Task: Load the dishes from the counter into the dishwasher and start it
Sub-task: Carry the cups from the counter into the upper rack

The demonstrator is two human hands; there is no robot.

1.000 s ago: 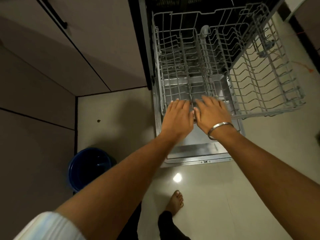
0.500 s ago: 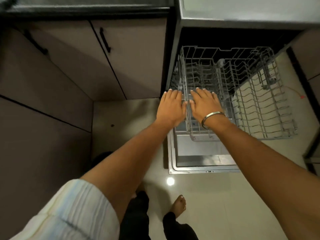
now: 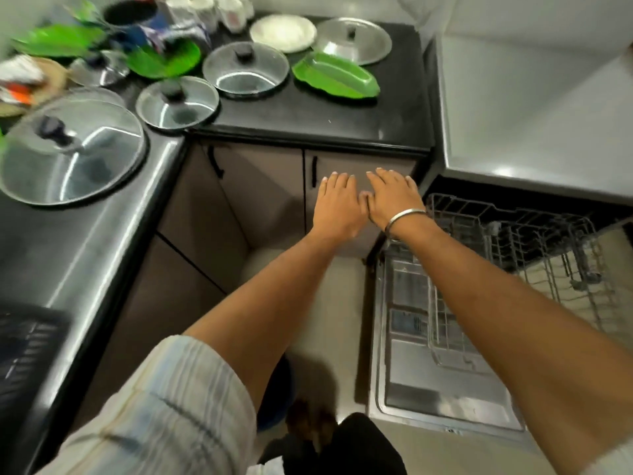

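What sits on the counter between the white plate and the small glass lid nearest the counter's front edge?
In the head view, a larger glass lid with a black knob lies between the white plate and the small glass lid.

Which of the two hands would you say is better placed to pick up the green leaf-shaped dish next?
Probably right: the right hand, open and empty, sits closer to the green leaf-shaped dish than the left hand.
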